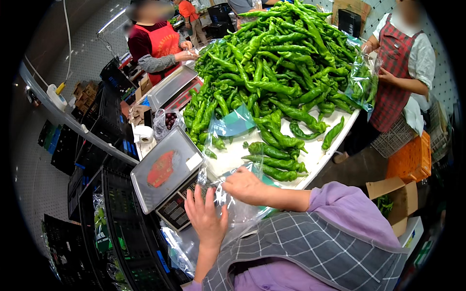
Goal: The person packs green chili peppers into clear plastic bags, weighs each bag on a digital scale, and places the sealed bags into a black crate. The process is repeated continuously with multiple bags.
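My right hand [244, 186] is curled at the table's near edge, gripping part of a clear plastic bag [238, 212]. Fingers spread, my left hand [206, 215] is raised beside the bag, partly in front of the keypad [176, 211] of a digital scale. That scale's metal pan [164, 165] bears a worn red patch and holds no produce. Beyond my hands, a large heap of long green peppers [276, 69] covers much of the white tabletop [322, 160]. Several peppers [276, 160] lie in a loose row close to my right hand. A clear bag with a blue-green printed panel [235, 123] rests against the heap.
A second scale [173, 87], a bag of dark red fruit [170, 120] and a paper roll [143, 134] line the left side. Black crates [123, 218] stand lower left. Across the table, a person in a checked apron [395, 72] holds bagged peppers [364, 80]; another wears red [164, 47].
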`<state>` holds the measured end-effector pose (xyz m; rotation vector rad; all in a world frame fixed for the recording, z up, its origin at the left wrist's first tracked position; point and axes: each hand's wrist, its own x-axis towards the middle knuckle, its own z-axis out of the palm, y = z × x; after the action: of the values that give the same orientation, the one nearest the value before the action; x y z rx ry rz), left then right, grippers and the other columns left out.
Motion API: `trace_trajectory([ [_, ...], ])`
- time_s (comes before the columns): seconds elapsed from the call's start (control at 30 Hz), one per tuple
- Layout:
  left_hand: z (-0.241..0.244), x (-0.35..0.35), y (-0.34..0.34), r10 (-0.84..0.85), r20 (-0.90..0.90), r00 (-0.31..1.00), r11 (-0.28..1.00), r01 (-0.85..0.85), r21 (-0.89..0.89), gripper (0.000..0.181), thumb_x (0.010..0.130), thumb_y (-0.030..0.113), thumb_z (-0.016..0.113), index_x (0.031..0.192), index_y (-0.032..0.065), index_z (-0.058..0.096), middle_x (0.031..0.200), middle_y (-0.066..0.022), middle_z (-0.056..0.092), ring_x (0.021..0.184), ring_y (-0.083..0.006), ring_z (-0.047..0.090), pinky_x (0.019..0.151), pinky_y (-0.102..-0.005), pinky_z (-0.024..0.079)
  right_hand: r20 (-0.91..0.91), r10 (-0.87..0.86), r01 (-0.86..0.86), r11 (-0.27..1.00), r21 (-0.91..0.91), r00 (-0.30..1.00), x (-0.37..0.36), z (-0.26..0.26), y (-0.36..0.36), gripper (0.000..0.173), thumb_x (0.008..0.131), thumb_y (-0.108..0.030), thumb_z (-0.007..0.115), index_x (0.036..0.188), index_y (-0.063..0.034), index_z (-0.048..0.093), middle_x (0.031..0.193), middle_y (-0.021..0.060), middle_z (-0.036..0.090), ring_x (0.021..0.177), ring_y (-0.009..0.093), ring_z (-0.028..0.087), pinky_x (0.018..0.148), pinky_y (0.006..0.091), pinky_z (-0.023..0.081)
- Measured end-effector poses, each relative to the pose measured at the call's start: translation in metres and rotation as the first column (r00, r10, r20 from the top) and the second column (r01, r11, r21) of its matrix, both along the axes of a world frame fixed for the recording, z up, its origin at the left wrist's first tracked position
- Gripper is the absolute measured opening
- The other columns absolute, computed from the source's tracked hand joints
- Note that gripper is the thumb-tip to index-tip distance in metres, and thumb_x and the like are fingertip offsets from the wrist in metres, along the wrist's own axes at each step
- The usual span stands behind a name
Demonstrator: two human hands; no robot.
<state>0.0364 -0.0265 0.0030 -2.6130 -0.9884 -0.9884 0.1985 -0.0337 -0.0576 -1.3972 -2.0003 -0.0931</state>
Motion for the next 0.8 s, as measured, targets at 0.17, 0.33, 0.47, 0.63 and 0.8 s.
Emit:
trace_trajectory([
  [0.17,-0.03,-0.022,0.032,0.139,-0.045,0.989,0.947,-0.146,-0.286,0.029,0.075,0.004,0.057,0.103,0.0093,0.059,0.087,-0.0094,0.061,0.075,-0.0298,0.059,0.066,-0.04,0.046,-0.012,0.113,-0.113,0.993,0.032,0.993,-0.008,0.02,-0.01,0.017,0.07,-0.007,0.055,0.087,-0.0058,0.053,0.084,0.01,0.055,0.079,0.023,0.057,0.078,0.0376,0.042],
  [0.33,-0.024,-0.003,0.038,0.215,-0.002,0.977,0.93,-0.205,-0.305,0.02,0.081,0.011,0.056,0.101,0.0096,0.061,0.076,-0.0133,0.059,0.066,-0.0329,0.059,0.056,-0.0418,0.046,-0.524,0.417,-0.564,0.812,-0.154,0.743,-0.022,0.047,-0.031,0.031,0.069,-0.002,0.057,0.1,-0.0041,0.055,0.105,0.0121,0.054,0.097,0.026,0.054,0.081,0.039,0.043],
  [0.47,-0.011,-0.006,0.044,0.179,-0.042,0.983,0.811,-0.172,-0.559,0.024,0.082,0.013,0.056,0.105,0.007,0.06,0.073,-0.0162,0.061,0.061,-0.0317,0.059,0.056,-0.0377,0.046,-0.338,0.318,-0.292,0.948,0.125,0.886,-0.017,0.015,-0.009,0.024,0.071,-0.001,0.054,0.095,-0.0036,0.057,0.096,0.0108,0.058,0.095,0.025,0.054,0.082,0.0407,0.041],
  [0.63,0.006,0.002,0.031,0.031,0.312,0.95,0.577,0.238,-0.781,0.024,0.086,0.009,0.053,0.108,0.002,0.059,0.06,-0.0044,0.055,0.051,-0.0089,0.046,0.05,-0.025,0.038,-0.214,0.088,-0.064,0.991,0.116,0.973,0.0,0.026,0.009,0.022,0.073,-0.004,0.058,0.095,-0.0029,0.058,0.098,0.0095,0.06,0.094,0.025,0.055,0.085,0.0388,0.041],
  [0.8,-0.011,-0.019,0.043,0.156,0.502,0.851,0.697,0.265,-0.666,0.02,0.09,0.009,0.048,0.103,-0.0018,0.06,0.06,0.0061,0.043,0.053,-0.0021,0.032,0.047,-0.0195,0.026,-0.418,0.119,-0.097,0.993,0.074,0.9,0.069,0.02,0.0,0.017,0.073,-0.012,0.065,0.089,-0.0065,0.062,0.096,0.0098,0.063,0.087,0.026,0.06,0.077,0.0359,0.047],
])
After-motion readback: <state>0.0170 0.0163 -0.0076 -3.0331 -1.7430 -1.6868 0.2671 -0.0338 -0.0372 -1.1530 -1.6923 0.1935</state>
